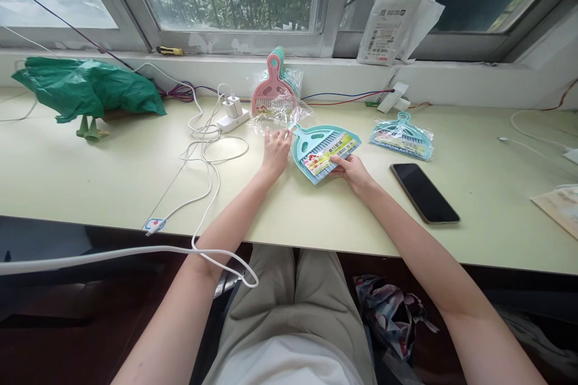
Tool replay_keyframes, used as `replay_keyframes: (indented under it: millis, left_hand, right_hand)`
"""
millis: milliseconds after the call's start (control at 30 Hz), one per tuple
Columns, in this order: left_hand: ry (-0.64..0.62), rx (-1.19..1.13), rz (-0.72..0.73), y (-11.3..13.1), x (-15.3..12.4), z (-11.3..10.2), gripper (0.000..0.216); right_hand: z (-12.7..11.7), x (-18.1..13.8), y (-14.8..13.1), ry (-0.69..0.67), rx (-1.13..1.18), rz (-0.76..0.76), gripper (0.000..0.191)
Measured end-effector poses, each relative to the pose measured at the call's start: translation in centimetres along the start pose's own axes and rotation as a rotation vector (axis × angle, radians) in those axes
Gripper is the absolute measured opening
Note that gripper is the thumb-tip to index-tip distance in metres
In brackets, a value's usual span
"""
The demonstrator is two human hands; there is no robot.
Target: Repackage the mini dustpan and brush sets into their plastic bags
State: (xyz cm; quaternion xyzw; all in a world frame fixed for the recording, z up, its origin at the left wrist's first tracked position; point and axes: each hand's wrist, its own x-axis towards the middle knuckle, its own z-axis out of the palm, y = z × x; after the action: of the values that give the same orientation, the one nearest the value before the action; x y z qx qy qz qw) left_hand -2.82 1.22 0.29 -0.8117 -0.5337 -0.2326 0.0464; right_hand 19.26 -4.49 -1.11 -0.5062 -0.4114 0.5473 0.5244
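Observation:
A teal mini dustpan with a brush and a paper label (326, 151) lies on the pale table (90, 174) in front of me. My right hand (352, 169) grips its lower right edge, fingers closed on it. My left hand (276, 147) lies flat just left of the dustpan's handle, fingers spread, touching the edge of a crumpled clear plastic wrapper (276, 117). Behind the wrapper, a stack of pink and teal dustpan sets (273, 89) in clear bags leans against the wall.
Another bagged teal dustpan set (401, 137) lies to the right, with a black phone (424, 192) nearer me. White charger and cables (212, 132) trail at left, past a green plastic bag (85, 87). A white parcel (392, 18) sits on the windowsill.

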Motion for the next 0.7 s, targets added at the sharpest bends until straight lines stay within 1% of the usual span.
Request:
replay_keyframes:
  millis: [100, 200, 367, 533, 600, 700]
  left_hand:
    - [0.015, -0.033, 0.018, 0.1, 0.0, -0.1, 0.065]
    - [0.046, -0.116, 0.061, 0.6, -0.2, -0.4, 0.064]
    - [0.045, -0.301, 0.151, 1.7, -0.5, -0.8, 0.057]
    - [0.028, -0.313, 0.263, 2.2, -0.5, -0.7, 0.051]
    - [0.052, -0.307, 0.281, 2.2, -0.5, -0.6, 0.048]
    - [0.120, -0.319, 0.280, 2.1, -0.6, -0.6, 0.044]
  right_hand:
    - [0.0, 0.0, 0.0, 0.048, 0.012, -0.029, 0.009]
    - [0.1, -0.2, -0.2, 0.067, -0.006, -0.049, 0.011]
    - [0.7, -0.6, -0.3, 0.000, -0.021, -0.072, 0.023]
    - [0.6, -0.4, -0.1, 0.006, 0.022, -0.102, 0.039]
    - [0.3, -0.1, -0.1, 0.030, 0.044, -0.119, 0.044]
    - [0.0, 0.1, -0.1, 0.050, 0.073, -0.147, 0.045]
